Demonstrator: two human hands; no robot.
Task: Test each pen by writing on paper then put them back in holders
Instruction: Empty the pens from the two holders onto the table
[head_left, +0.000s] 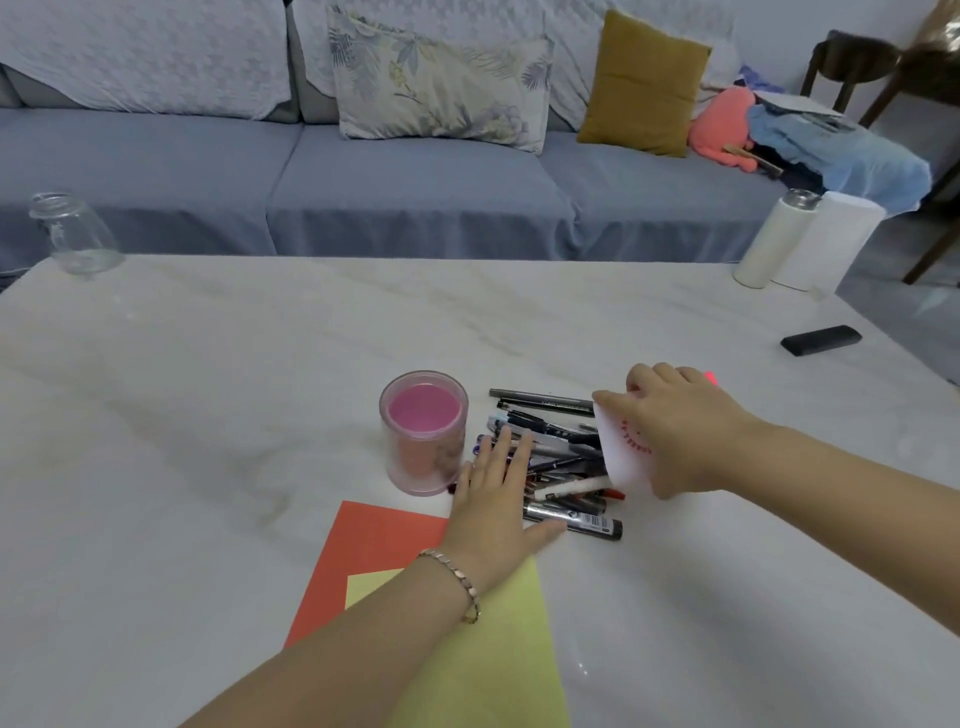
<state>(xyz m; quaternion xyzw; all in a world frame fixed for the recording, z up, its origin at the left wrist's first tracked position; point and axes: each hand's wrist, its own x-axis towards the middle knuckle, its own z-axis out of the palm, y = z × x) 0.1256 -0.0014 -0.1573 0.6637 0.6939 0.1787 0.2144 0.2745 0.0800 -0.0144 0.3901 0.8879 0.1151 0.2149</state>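
Presently, pens: loose heap on the table, just right of the upright pink holder
Left hand: fingers straight, lying flat on the heap
Right hand: gripping a tilted white cup at the heap's right edge
Paper: yellow sheet overlapping a red sheet

Flat left hand on pens; right hand grips white holder.
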